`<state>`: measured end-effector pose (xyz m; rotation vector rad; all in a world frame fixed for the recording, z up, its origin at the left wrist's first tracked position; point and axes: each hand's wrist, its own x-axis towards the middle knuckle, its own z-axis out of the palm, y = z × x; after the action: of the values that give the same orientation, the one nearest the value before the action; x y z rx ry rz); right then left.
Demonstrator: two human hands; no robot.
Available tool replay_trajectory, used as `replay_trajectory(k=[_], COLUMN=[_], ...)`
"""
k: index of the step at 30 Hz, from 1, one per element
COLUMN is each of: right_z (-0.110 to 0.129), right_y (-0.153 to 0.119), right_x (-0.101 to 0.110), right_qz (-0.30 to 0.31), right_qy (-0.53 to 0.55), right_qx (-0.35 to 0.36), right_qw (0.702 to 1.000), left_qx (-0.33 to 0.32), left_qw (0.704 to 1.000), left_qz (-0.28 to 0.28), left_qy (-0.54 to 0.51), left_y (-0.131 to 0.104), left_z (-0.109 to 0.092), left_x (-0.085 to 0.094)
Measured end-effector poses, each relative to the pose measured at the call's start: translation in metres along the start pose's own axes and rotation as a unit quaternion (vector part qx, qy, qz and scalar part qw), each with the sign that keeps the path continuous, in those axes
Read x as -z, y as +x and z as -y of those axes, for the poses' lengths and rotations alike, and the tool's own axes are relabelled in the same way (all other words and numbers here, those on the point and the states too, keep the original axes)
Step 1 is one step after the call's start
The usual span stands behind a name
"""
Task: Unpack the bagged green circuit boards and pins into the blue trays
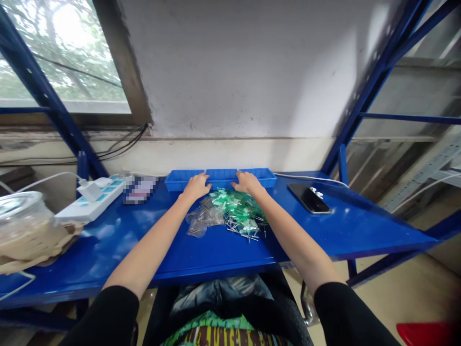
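Note:
A long blue divided tray (pixel 221 175) lies along the back of the blue table. My left hand (pixel 197 186) rests at its front edge, left of the middle, fingers apart and holding nothing. My right hand (pixel 247 183) touches the same edge further right, with its fingers apart too. In front of the tray is a pile of green plastic packets (pixel 234 204), partly under my right hand and forearm. Clear packets (pixel 203 218) with small brownish pieces lie at the pile's left. Several loose metal pins (pixel 248 235) are at its front.
On the left stand a white power strip (pixel 93 199) and a clear plastic container (pixel 25 226); a blurred rectangular item lies beside the strip. To the right are a phone (pixel 309 198) and white earbuds (pixel 316 192). Blue frame posts rise at both sides.

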<state>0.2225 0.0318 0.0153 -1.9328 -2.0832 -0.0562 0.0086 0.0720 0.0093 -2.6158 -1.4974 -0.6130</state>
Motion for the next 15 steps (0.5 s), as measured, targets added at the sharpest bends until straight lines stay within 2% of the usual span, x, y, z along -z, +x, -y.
replay_trajectory(k=[3,5,6,8,10,12,13,15], right_z=[-0.002,-0.003,-0.003,0.001,0.009,0.02,0.025,0.034], right_y=[-0.001,-0.003,-0.004,-0.01,-0.018,-0.026,-0.029,-0.035], right_x=[0.002,0.006,0.009,0.016,0.02,0.019,0.017,0.013], right_qz=[0.0,-0.032,-0.062,-0.138,-0.202,-0.221,-0.214,-0.183], right_qy=[0.027,0.049,0.064,0.102,0.141,0.162,0.165,0.174], right_qx=[0.016,0.028,0.029,0.026,0.028,0.031,0.029,0.012], right_qw=[1.0,0.998,0.996,0.985,0.969,0.961,0.962,0.968], left_qx=[0.022,0.052,0.068,0.102,0.127,0.143,0.149,0.148], left_qw=[0.997,0.991,0.989,0.991,0.988,0.979,0.975,0.966], left_qz=[-0.065,-0.124,-0.132,-0.08,0.014,0.071,0.072,0.027], left_qy=[0.017,0.014,0.0,-0.043,-0.089,-0.129,-0.15,-0.208], left_y=[-0.007,-0.011,-0.013,-0.015,-0.016,-0.017,-0.018,-0.021], left_z=[-0.012,-0.022,-0.027,-0.035,-0.04,-0.042,-0.042,-0.041], left_x=[0.01,0.016,0.018,0.018,0.011,-0.001,-0.006,-0.011])
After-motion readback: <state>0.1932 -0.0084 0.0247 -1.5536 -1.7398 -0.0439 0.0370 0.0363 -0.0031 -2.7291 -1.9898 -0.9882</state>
